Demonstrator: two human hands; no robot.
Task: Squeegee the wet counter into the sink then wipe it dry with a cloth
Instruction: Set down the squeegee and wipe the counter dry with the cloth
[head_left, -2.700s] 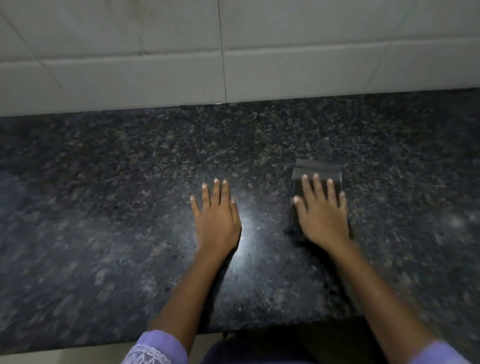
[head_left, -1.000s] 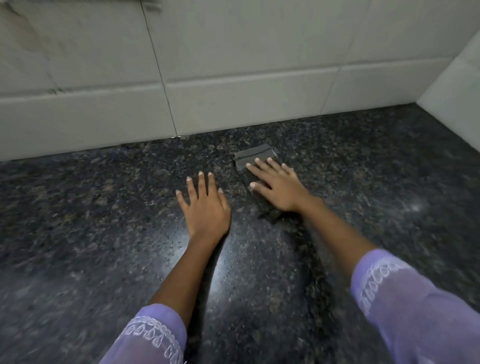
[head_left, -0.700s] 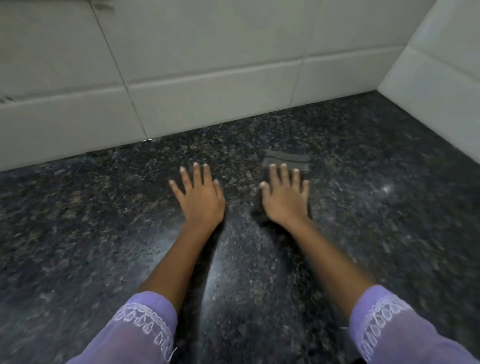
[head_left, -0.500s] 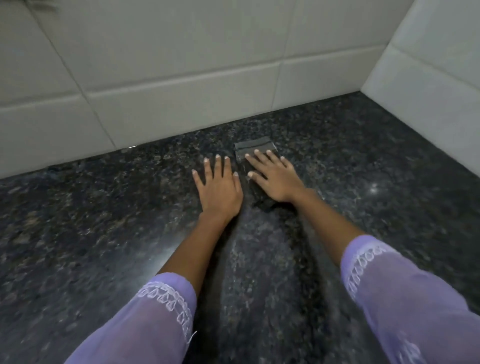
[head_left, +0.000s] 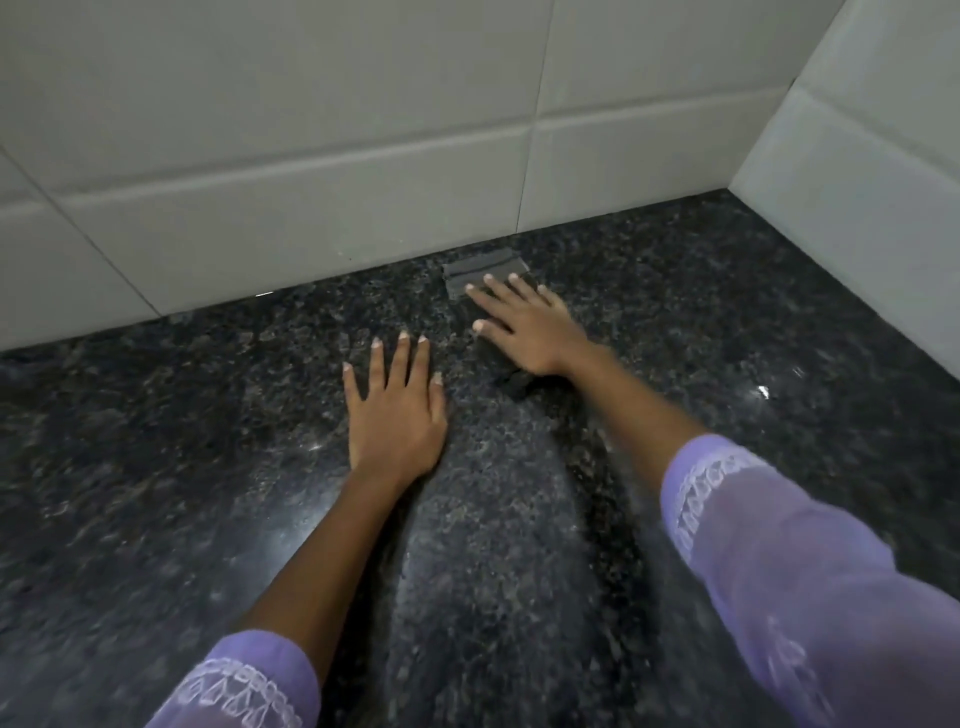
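Observation:
A dark speckled granite counter (head_left: 182, 467) fills the lower view. A folded dark grey cloth (head_left: 480, 270) lies flat on it, close to the back wall. My right hand (head_left: 524, 325) presses flat on the cloth, fingers spread, covering most of it; only the far edge and a near corner show. My left hand (head_left: 397, 410) rests palm down on the bare counter, just left of and nearer than the cloth, holding nothing. No sink or squeegee is in view.
A white tiled wall (head_left: 291, 156) runs along the back of the counter. A second tiled wall (head_left: 857, 171) closes the right side, forming a corner at the back right. Small bright glints (head_left: 762, 391) show on the counter at right.
My right hand has pushed the cloth away from me, up to the back wall. The left hand stays flat on the counter, now farther behind the cloth. The view has shifted toward the right corner.

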